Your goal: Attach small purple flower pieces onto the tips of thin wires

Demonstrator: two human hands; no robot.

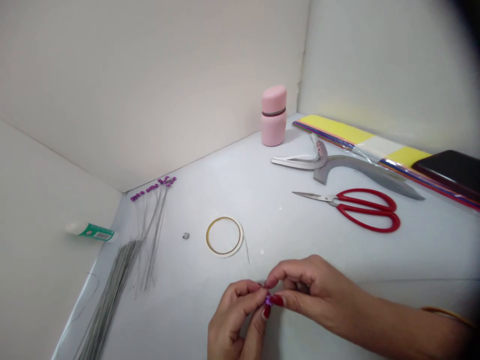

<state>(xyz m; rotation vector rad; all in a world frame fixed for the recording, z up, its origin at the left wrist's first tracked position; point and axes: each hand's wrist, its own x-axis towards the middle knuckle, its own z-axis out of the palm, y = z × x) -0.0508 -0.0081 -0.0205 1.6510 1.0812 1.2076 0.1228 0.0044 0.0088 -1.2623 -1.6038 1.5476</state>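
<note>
Near the bottom of the view, my left hand and my right hand meet at their fingertips. Between thumbs and index fingers both pinch a small shiny purple piece; the fingers cover most of it, so its shape is unclear. A ring-shaped roll of narrow white tape lies just beyond the hands, with a short thin strand by its right side. Farther left, a row of thin wire stems with small purple tips rests on the table.
A bundle of grey wires and a green-labelled tube lie left. A small silver bit sits mid-table. Red-handled scissors, a grey curved tool, a pink flask, coloured sheets and a dark case stand right.
</note>
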